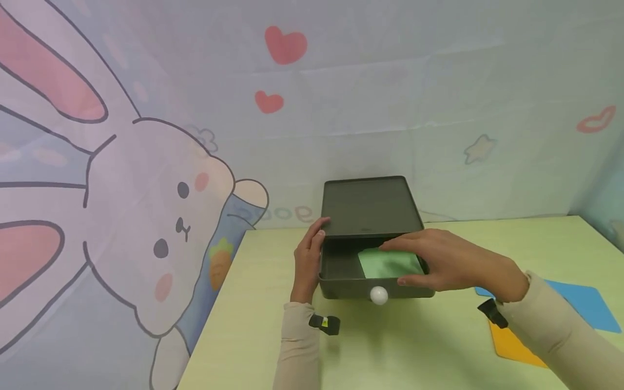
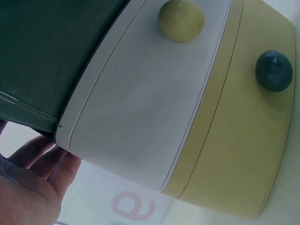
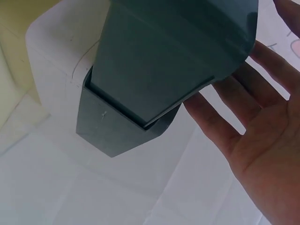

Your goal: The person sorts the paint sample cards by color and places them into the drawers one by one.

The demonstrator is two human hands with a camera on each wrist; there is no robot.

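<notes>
A small cabinet with a dark green top stands on the table. Its dark green top drawer, with a white knob, is pulled out. Inside lies a light green sheet, on the drawer's right side. My left hand rests its fingers against the cabinet's left side, near the drawer opening. My right hand reaches over the drawer's right wall, a fingertip at the sheet's back edge and the thumb by the front corner. In the right wrist view, other extended fingers lie along the drawer's outer side.
Below are a white drawer with a yellow knob and a yellow drawer with a green knob. A blue sheet and an orange sheet lie right on the table. Behind hangs a printed cloth.
</notes>
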